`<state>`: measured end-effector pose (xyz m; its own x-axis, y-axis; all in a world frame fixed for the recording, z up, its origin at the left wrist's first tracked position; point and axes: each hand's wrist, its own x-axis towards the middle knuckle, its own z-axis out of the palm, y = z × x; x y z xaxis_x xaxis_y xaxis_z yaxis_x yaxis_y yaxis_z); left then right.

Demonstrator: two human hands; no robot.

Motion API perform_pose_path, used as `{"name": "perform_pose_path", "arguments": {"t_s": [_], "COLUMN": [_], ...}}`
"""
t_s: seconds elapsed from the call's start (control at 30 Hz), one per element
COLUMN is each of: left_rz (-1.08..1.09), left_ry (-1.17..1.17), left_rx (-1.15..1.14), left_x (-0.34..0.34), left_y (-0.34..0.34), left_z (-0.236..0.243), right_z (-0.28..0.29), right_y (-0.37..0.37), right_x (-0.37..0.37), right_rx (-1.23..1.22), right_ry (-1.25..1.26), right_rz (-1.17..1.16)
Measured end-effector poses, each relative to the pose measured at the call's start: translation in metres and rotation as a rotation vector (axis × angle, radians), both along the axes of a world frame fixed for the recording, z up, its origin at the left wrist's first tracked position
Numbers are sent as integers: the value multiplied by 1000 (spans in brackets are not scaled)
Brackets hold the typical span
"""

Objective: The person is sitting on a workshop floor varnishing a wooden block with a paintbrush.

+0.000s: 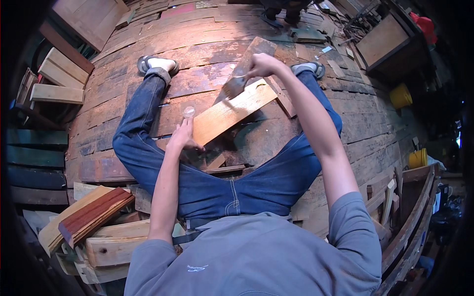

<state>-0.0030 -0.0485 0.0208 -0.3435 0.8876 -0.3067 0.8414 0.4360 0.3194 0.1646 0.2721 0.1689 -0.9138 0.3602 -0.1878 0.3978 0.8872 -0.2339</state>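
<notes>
The left hand (182,135) grips the near left end of a pale board (232,116), which lies slanted between the legs. A clear cup (189,112) stands at its fingertips. Farther out, the right hand (262,67) holds a brush (234,87), bristles blurred at the board's far edge.

My pale plank (232,114) is smooth wood with a wet-looking shine. The small cup (189,112) is see-through and shiny; I can't tell if it's glass or plastic. The floor (197,93) is rough, worn wood. My jeans (143,140) are denim, my shirt (256,254) dull cloth. The bucket (400,96) looks like plastic.
</notes>
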Motion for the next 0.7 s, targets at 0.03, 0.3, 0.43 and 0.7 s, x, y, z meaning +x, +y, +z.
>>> {"name": "perform_pose_path", "arguments": {"t_s": [0.03, 0.3, 0.43, 0.7], "left_rz": [2, 22, 24, -2], "left_ry": [1, 7, -14, -34], "left_rx": [-8, -7, -5, -3], "left_x": [0, 3, 4, 3], "left_y": [-3, -5, -4, -4], "left_z": [0, 8, 9, 12], "right_z": [2, -3, 13, 21], "right_y": [-14, 14, 38, -27], "right_x": [-13, 13, 43, -9], "right_rx": [-75, 65, 273, 183], "right_ry": [-56, -268, -285, -217], "right_rz": [38, -212, -408, -269]}}
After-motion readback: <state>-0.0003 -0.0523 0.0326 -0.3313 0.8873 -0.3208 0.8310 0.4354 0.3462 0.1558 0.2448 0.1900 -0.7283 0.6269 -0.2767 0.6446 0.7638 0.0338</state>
